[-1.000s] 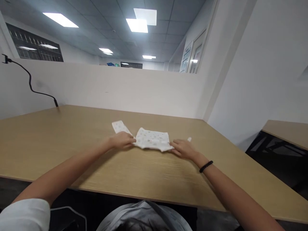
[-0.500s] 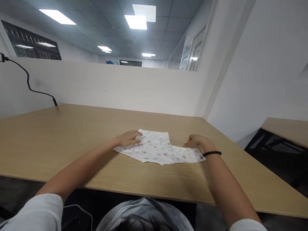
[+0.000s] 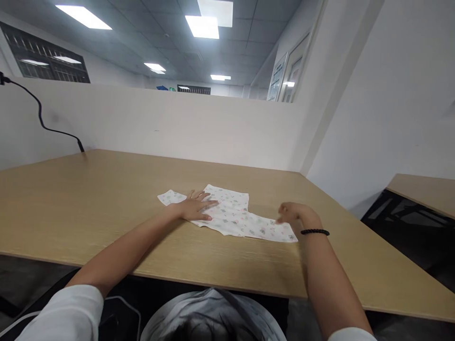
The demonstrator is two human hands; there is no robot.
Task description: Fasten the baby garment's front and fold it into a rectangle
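A small white baby shirt [image 3: 231, 213] with a scattered grey and pink print lies spread on the wooden table, its neckline toward me. My left hand [image 3: 195, 207] rests on its left part with the fingers spread, covering where that sleeve joins the body. Beyond the hand, the left sleeve end [image 3: 171, 196] shows. Over the right sleeve [image 3: 272, 228] is my right hand [image 3: 294, 214], fingers loosely bent and a little apart, slightly blurred. It grips no cloth that I can see; whether the fingertips touch the sleeve is unclear.
The wooden table [image 3: 117, 180] meets a low white partition [image 3: 192, 128] at its far edge. A black cable [image 3: 40, 116] hangs down that partition at the left. Another table [image 3: 423, 192] stands on the right. My lap is just below the near edge.
The shirt has turned slightly, its left side going away from me and its right sleeve toward me. The left sleeve end has come into view. My right hand's fingers have loosened from a tighter curl.
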